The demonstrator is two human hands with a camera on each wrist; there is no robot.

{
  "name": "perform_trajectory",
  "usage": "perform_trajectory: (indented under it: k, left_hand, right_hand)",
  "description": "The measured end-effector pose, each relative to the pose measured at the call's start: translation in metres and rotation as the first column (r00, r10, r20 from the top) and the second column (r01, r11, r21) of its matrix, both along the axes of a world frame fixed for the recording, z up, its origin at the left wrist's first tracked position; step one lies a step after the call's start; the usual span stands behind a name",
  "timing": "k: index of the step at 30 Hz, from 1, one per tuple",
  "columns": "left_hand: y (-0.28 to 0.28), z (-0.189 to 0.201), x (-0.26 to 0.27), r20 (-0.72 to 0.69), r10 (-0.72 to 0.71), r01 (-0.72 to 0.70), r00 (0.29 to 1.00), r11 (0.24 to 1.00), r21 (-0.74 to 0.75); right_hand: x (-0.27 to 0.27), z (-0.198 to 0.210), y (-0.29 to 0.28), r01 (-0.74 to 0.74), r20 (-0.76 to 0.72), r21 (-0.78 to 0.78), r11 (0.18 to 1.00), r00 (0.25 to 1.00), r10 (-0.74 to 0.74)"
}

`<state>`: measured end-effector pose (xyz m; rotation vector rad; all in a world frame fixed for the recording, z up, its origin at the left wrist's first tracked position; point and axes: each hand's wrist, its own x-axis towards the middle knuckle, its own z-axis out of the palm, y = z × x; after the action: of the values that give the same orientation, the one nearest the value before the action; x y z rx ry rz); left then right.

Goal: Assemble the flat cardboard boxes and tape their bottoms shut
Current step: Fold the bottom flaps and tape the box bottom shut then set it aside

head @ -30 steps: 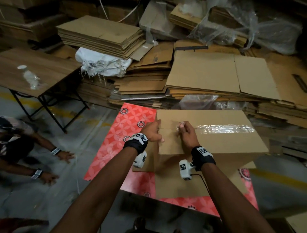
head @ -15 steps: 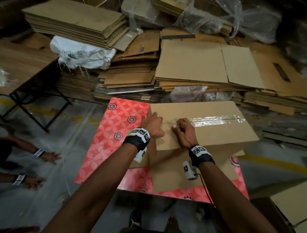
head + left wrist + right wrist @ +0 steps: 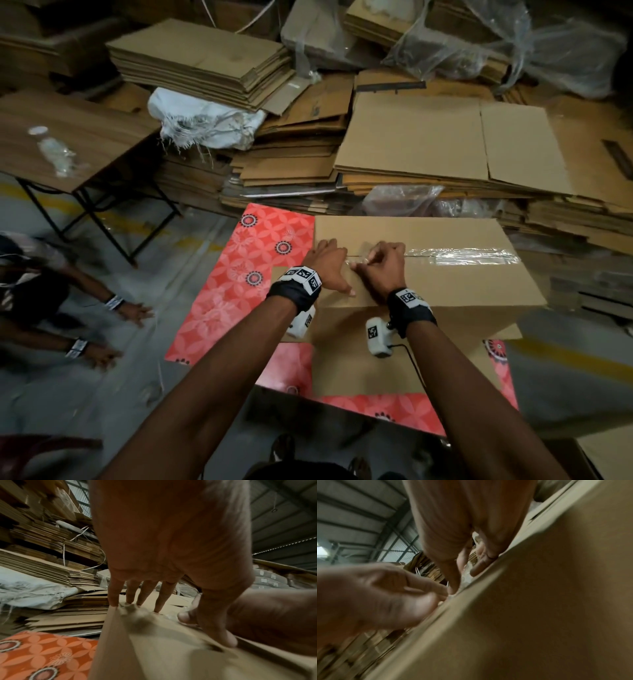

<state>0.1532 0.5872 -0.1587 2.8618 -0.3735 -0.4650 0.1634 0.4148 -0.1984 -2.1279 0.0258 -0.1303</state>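
An assembled cardboard box (image 3: 462,284) stands flaps-up on a red patterned sheet (image 3: 239,274). Clear tape (image 3: 462,255) runs along its centre seam from the right edge toward my hands. My left hand (image 3: 329,263) lies flat on the box's left end, and its straight fingers (image 3: 145,595) press the flaps (image 3: 171,649) down. Just to its right, my right hand (image 3: 380,263) is curled at the seam. Its thumb and forefinger pinch the crumpled tape end (image 3: 465,578) against the box top (image 3: 539,615). The left hand (image 3: 376,595) shows blurred beside it.
Stacks of flat cardboard (image 3: 428,144) and plastic wrap (image 3: 513,44) fill the back, with a white sack (image 3: 205,120) among them. A wooden table (image 3: 85,137) with a plastic bottle (image 3: 54,150) stands at left. Another person's hands (image 3: 133,311) rest on the floor at left.
Both hands stay at the left end of the seam. My right hand's fingertips have crept slightly closer to the left hand. The head view dipped and came back.
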Motion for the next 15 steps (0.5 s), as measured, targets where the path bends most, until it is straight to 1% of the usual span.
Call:
perform_trajectory:
  k: [2, 4, 6, 8, 11, 15]
  left_hand:
    - [0.0, 0.0, -0.003, 0.006, 0.006, -0.006, 1.0, 1.0, 0.004]
    - [0.001, 0.0, -0.004, -0.029, 0.017, -0.017, 0.999, 1.0, 0.0]
    - [0.0, 0.0, -0.003, -0.059, 0.033, -0.033, 0.998, 0.999, -0.004]
    - [-0.001, -0.001, -0.002, -0.09, 0.05, -0.052, 0.995, 0.999, -0.011]
    - [0.0, -0.001, -0.002, -0.101, 0.07, -0.071, 0.992, 0.998, -0.001]
    - [0.01, -0.001, -0.002, -0.089, 0.084, -0.084, 0.992, 0.996, 0.005]
  right_hand:
    - [0.003, 0.003, 0.0, -0.052, 0.026, -0.056, 0.997, 0.998, 0.054]
    - [0.007, 0.003, 0.0, -0.132, 0.007, -0.181, 0.975, 0.991, 0.135]
    - [0.008, 0.0, 0.002, -0.213, -0.024, -0.355, 0.911, 0.976, 0.218]
    - [0.006, -0.001, 0.003, -0.25, -0.011, -0.443, 0.861, 0.962, 0.274]
    - [0.005, 0.001, -0.003, -0.273, 0.024, -0.49, 0.828, 0.945, 0.325]
    - [0.009, 0.001, -0.012, -0.305, 0.039, -0.442, 0.843, 0.933, 0.358]
